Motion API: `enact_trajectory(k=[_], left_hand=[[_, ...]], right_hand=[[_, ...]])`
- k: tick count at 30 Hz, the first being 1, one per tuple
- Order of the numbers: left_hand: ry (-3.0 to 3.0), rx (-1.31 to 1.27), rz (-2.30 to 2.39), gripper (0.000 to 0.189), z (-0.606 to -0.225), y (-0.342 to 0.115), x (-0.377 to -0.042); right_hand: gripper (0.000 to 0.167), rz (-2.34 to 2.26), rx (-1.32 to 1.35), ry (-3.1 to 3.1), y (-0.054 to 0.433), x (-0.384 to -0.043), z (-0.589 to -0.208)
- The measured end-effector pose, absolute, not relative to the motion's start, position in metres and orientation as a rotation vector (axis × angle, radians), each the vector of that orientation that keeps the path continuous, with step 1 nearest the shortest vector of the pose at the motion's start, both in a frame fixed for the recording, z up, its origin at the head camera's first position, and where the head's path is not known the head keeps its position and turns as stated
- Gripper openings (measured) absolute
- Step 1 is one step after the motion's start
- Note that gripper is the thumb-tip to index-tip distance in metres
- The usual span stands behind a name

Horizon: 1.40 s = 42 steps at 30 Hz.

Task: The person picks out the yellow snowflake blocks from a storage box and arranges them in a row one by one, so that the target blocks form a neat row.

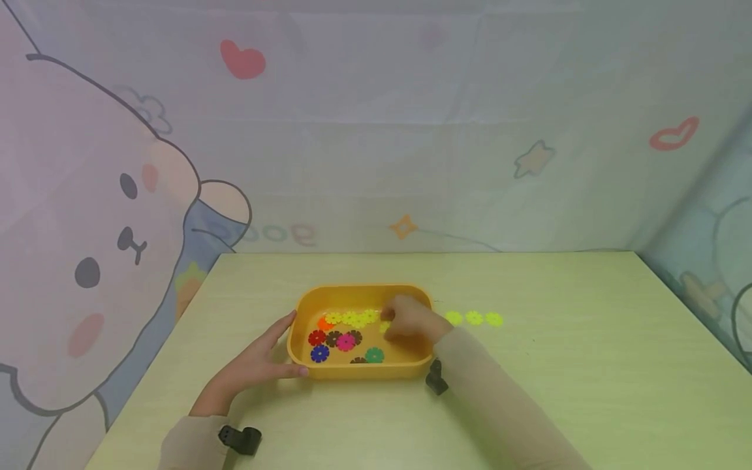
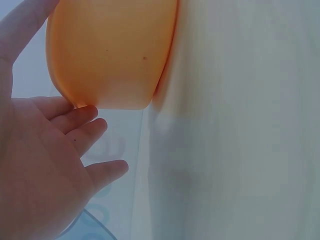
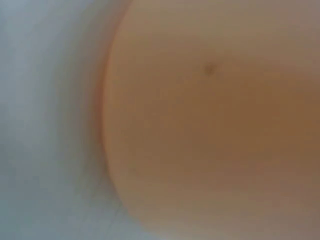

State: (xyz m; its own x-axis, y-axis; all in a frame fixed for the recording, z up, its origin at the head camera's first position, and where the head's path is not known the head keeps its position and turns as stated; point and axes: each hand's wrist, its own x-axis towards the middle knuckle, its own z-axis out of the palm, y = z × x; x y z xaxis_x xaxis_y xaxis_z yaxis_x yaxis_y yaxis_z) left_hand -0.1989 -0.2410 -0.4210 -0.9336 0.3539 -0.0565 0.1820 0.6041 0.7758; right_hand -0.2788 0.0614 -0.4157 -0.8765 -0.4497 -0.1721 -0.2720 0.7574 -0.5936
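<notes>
A yellow plastic tray [image 1: 367, 372] stands on the table, holding several flower-shaped notched discs. Yellow-green discs [image 1: 350, 318] lie along its back, with a red disc [image 1: 316, 337], a blue disc [image 1: 320, 354], a pink disc [image 1: 345, 342] and a green disc [image 1: 374, 354] nearer the front. My left hand [image 1: 258, 359] grips the tray's left end, thumb at the front corner and fingers at the back. Over the tray's right side reaches my right hand [image 1: 408, 318], fingers bent down around a yellow-green disc [image 1: 384, 326]; I cannot tell whether they pinch it.
Three yellow-green discs [image 1: 474, 318] lie in a row on the table [image 1: 587, 365], just right of the tray. Behind the table hangs a printed cloth [image 1: 364, 130] with a cartoon bear. The tray's wall [image 3: 210, 130] fills most of the blurred right wrist view.
</notes>
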Motion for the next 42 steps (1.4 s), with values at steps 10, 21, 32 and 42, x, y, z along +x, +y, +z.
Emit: enact_trajectory(k=[10,21,32,42], left_hand=[[2.631,0.427,1.22,0.11,-0.422,-0.24,-0.2],[2.643,0.436,1.21,0.11,-0.421,-0.241,-0.2],[2.644,0.463,1.22,0.109,-0.421,-0.242,-0.2],[2.638,0.444,1.225,0.11,-0.424,-0.242,-0.2]], right_hand=[[0.04,-0.839,-0.631,2.646,0.061,-0.276,-0.413],[0.037,-0.906,-0.793,2.693,0.063,-0.277,-0.414],[0.033,-1.019,-0.884,2.808,0.104,-0.274,-0.382],[0.033,-0.986,-0.756,2.937,0.185,-0.273,-0.373]])
